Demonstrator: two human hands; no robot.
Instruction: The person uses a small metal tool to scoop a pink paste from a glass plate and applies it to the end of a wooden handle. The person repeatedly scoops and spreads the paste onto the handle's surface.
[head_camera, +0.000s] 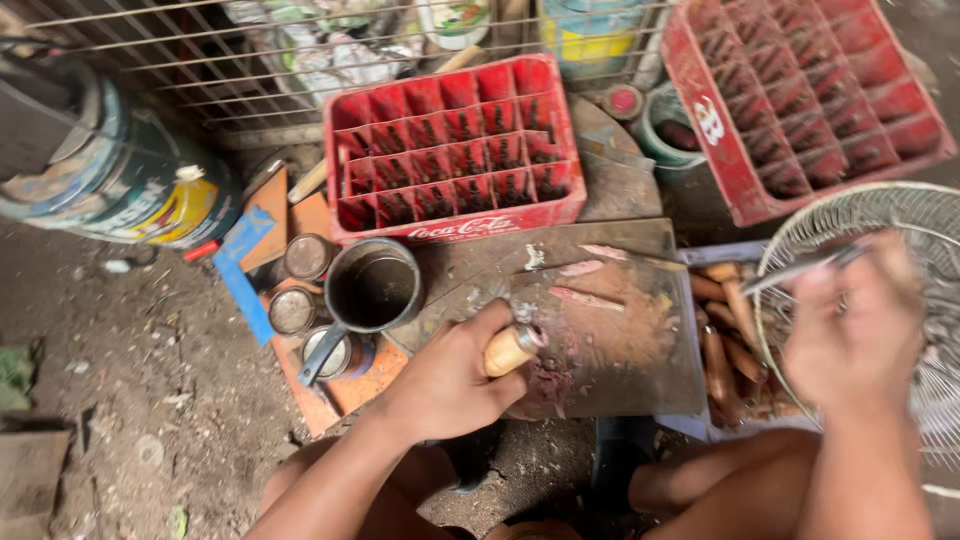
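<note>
Head view, looking down past the person's knees at a dirt floor (130, 370). The left hand (450, 385) rests at the near edge of a stained board (620, 340), its fingers (490, 330) curled tight around a pale wooden handle (508, 350); the tool's working end lies against the board and is too smeared to identify. Reddish scraps lie on the board's far side.

The right hand (850, 330), blurred, is raised at the right in front of a wire fan guard (900, 215). Its fingers pinch a thin metal rod (800, 268) that points up and left; the grip itself is too blurred to describe further. Below and left of this hand, just beside the board, a tray (700, 425) holds brown sticks (725, 330).

Left of the board stands a dark metal cup (372, 290) with a long handle, with three small tins (305, 258) around it on an orange slab (350, 390). A blue strip (240, 270) lies beside them. Behind the board sits a red crate (455, 150) with divided cells, and a second red crate (810, 95) leans at upper right. A large painted drum (110, 170) lies at upper left, before a wire grille (200, 70).
</note>
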